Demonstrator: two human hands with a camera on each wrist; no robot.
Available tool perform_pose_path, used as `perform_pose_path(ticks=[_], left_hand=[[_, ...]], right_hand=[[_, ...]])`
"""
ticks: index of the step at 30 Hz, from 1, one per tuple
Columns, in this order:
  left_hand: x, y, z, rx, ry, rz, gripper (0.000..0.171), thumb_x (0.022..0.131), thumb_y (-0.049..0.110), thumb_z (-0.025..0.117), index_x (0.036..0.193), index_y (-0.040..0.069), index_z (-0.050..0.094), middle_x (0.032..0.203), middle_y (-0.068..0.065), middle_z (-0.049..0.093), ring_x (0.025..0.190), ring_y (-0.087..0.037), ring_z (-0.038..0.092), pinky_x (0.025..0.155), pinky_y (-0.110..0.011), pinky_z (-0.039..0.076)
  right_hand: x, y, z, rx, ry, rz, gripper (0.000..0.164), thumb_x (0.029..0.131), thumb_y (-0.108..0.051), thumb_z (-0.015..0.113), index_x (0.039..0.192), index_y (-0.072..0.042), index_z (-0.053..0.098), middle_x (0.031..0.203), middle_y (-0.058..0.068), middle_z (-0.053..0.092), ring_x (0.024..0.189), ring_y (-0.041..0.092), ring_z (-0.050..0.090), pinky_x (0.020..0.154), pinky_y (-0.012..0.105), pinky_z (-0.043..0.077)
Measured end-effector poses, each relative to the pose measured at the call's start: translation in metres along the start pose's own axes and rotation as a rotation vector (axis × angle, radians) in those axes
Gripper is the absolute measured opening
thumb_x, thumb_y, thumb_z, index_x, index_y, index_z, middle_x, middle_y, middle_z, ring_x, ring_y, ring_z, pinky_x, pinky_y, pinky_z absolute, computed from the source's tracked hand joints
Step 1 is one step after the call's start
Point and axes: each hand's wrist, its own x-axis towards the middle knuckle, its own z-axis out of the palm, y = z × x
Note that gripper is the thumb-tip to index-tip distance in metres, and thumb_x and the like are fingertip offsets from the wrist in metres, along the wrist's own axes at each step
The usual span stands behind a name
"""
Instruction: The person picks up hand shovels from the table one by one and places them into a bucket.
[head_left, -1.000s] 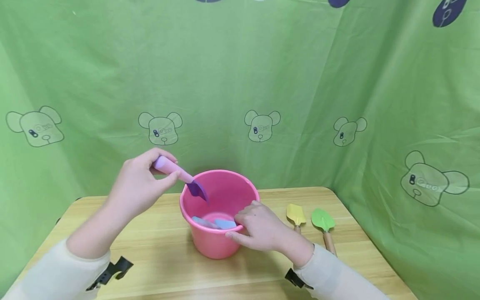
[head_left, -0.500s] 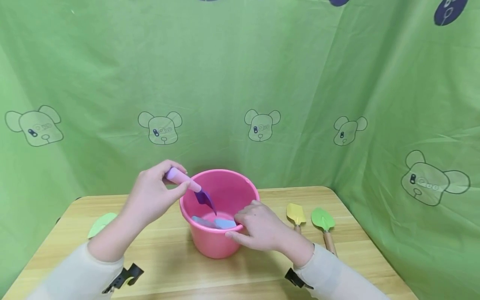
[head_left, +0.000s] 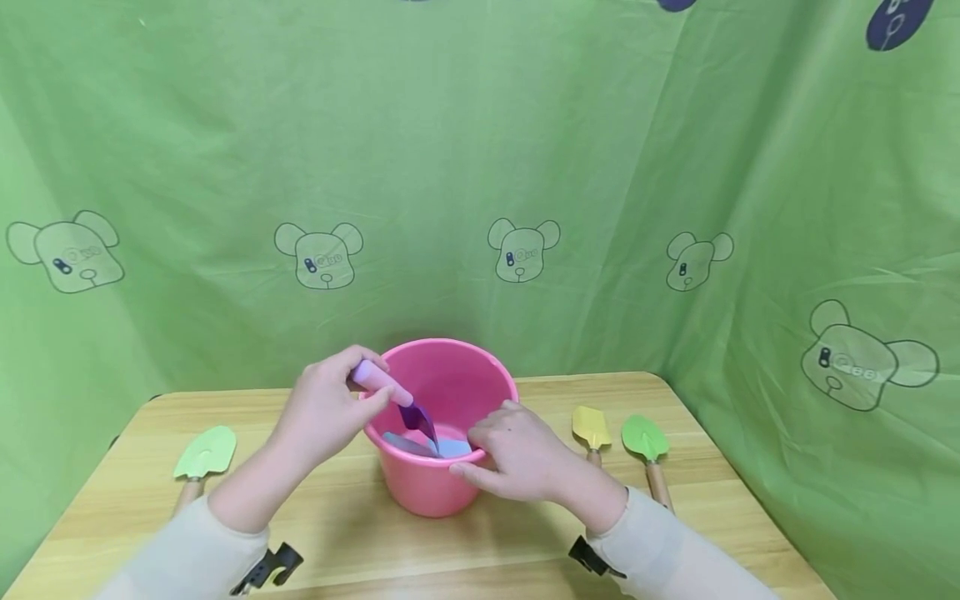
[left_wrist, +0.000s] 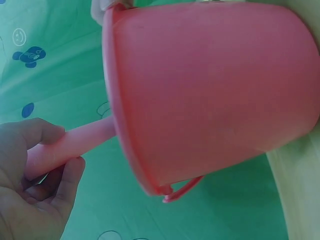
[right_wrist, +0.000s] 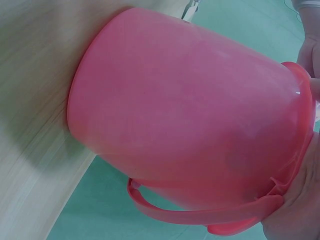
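My left hand pinches the pink handle of a toy shovel over the left rim of a pink bucket. The shovel's purple blade tilts down inside the bucket, its tip overlapping a light blue piece at the bottom. A greyish-blue handle lies beside that piece. In the left wrist view the shovel handle sits between thumb and fingers. My right hand grips the bucket's front right rim, thumb outside and fingers over the edge. The bucket's pink carrying handle hangs at its side in the right wrist view.
A pale green toy shovel with a wooden handle lies left on the wooden table, partly under the left forearm. On the right lie a yellow shovel and a green shovel. Green printed cloth surrounds the table.
My left hand has moved right and down, lowering the shovel's blade deeper into the bucket. The pale green shovel has come into sight from behind the left arm. My right hand stays on the rim.
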Motion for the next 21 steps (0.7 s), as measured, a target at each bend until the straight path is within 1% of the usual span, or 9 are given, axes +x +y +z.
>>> perform_pose_path(ticks=[2,4,9,17,21], left_hand=[[0.000,-0.002,0.003,0.002,0.003,0.004,0.017,0.078,0.024,0.069,0.091,0.024,0.058,0.081,0.011,0.063,0.073,-0.016,0.055,0.059,-0.032,0.048],[-0.001,-0.004,0.007,0.003,0.003,0.005,0.016,0.078,0.024,0.069,0.090,0.025,0.058,0.081,0.011,0.063,0.072,-0.015,0.054,0.060,-0.031,0.048],[-0.002,-0.008,0.015,0.001,-0.005,0.017,0.015,0.078,0.023,0.069,0.087,0.025,0.057,0.078,0.017,0.063,0.075,-0.010,0.056,0.065,-0.030,0.048],[0.000,-0.012,0.025,0.011,-0.023,0.033,0.016,0.078,0.021,0.069,0.086,0.026,0.056,0.075,0.019,0.063,0.066,-0.012,0.054,0.059,-0.030,0.047],[0.000,-0.012,0.028,-0.007,-0.061,0.014,0.015,0.078,0.020,0.068,0.086,0.026,0.056,0.074,0.019,0.064,0.062,-0.013,0.053,0.056,-0.032,0.046]], right_hand=[[0.000,0.000,0.000,0.003,-0.004,0.003,0.049,0.090,-0.064,0.035,0.065,-0.023,0.045,0.059,-0.015,0.038,0.056,0.005,0.036,0.065,0.028,0.031],[0.001,-0.001,0.000,0.005,-0.005,0.003,0.050,0.090,-0.064,0.035,0.065,-0.023,0.046,0.059,-0.015,0.039,0.057,0.005,0.036,0.065,0.028,0.031],[0.001,-0.002,-0.001,0.012,0.003,-0.002,0.049,0.090,-0.064,0.035,0.064,-0.023,0.046,0.059,-0.016,0.039,0.057,0.004,0.036,0.065,0.028,0.031],[0.000,-0.002,-0.001,0.015,0.007,-0.001,0.050,0.090,-0.064,0.036,0.064,-0.022,0.046,0.058,-0.015,0.038,0.056,0.004,0.035,0.065,0.028,0.031],[0.000,-0.002,-0.001,0.016,0.009,0.000,0.049,0.090,-0.064,0.036,0.064,-0.023,0.045,0.059,-0.015,0.038,0.057,0.004,0.036,0.065,0.028,0.031]])
